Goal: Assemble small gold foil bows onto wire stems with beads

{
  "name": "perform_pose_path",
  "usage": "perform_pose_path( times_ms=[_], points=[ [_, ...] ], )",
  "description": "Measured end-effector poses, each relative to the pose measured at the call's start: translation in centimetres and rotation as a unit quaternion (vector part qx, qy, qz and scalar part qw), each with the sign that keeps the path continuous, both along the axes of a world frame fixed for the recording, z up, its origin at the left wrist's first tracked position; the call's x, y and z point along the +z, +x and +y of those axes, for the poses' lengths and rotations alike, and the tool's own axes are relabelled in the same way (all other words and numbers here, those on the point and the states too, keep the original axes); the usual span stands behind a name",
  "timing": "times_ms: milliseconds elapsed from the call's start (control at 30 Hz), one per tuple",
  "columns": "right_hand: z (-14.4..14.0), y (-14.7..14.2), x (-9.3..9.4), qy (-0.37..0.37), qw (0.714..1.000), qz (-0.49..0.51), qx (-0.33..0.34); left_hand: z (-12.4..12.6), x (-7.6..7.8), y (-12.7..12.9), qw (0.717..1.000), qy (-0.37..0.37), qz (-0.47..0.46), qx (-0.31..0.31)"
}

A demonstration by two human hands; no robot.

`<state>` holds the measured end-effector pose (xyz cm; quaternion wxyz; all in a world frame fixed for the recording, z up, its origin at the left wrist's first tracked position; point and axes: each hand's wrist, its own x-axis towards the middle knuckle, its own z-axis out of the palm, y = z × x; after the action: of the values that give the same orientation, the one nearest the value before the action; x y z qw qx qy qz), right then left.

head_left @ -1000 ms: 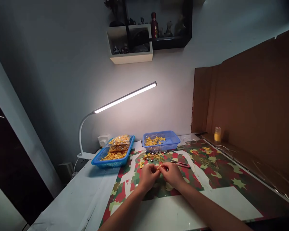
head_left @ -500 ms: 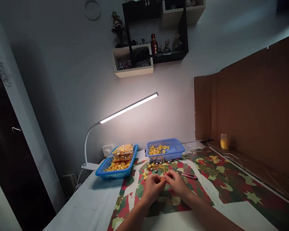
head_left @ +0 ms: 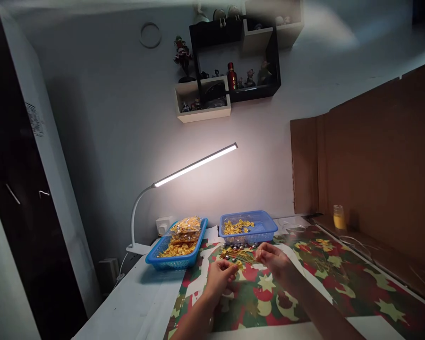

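Left fingers [head_left: 229, 271] pinching gold piece [head_left: 239, 265], gap to right fingers [head_left: 263, 253]

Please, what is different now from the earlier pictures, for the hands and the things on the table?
The left hand and right hand, together before, are now apart. The right hand moved away to the right; whether it holds anything is too small to tell. The left hand's fingers pinch a gold bow. The lamp, left basket and right basket stayed in place.

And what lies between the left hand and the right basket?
The head view shows gold strands and shiny balls between the left hand and right basket.
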<state>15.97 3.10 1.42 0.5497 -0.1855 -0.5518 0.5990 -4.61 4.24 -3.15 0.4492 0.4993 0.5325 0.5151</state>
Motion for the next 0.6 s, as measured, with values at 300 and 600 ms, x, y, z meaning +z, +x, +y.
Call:
perform_pose_path(
  times_ms=[300,600],
  points=[
    [0.4,1.4,1.3,0.013,0.998,0.062,-0.007,0.0,0.4,-0.3,0.997,0.063,0.044,-0.004],
    [-0.9,2.6,3.9,0.082,0.987,-0.063,-0.12,-1.4,2.2,-1.1,0.948,0.184,0.251,0.066]
  ],
)
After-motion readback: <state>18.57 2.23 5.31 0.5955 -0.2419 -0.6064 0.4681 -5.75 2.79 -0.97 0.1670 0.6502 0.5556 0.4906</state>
